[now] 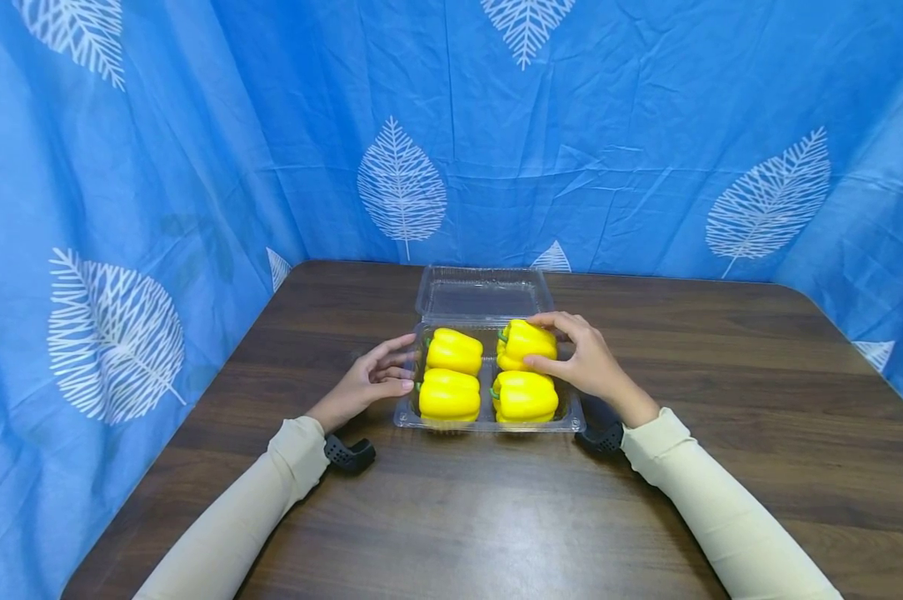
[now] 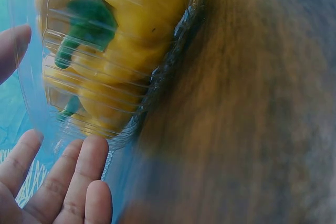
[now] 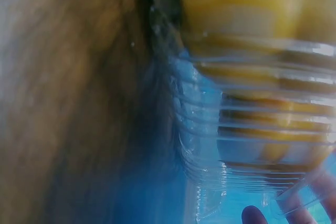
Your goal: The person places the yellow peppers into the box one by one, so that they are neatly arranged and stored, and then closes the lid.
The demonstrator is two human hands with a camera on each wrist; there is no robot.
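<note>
Several yellow bell peppers with green stems lie on their sides in a clear plastic clamshell container (image 1: 489, 427), two per side of its middle divider. My right hand (image 1: 582, 354) grips the far right bell pepper (image 1: 525, 343), thumb on the near side and fingers over its far top. Below it is the near right bell pepper (image 1: 525, 397). My left hand (image 1: 369, 375) is at the container's left rim, fingers extended and thumb apart, holding nothing. The left wrist view shows its fingertips (image 2: 96, 148) close to the ribbed wall; whether they touch is unclear. The right wrist view is blurred.
The container's clear lid (image 1: 485, 296) is folded back towards the far edge of the brown wooden table (image 1: 721, 400). A blue curtain (image 1: 541, 167) with white leaf prints hangs behind and at the sides. Black bands (image 1: 350, 454) sit at both wrists.
</note>
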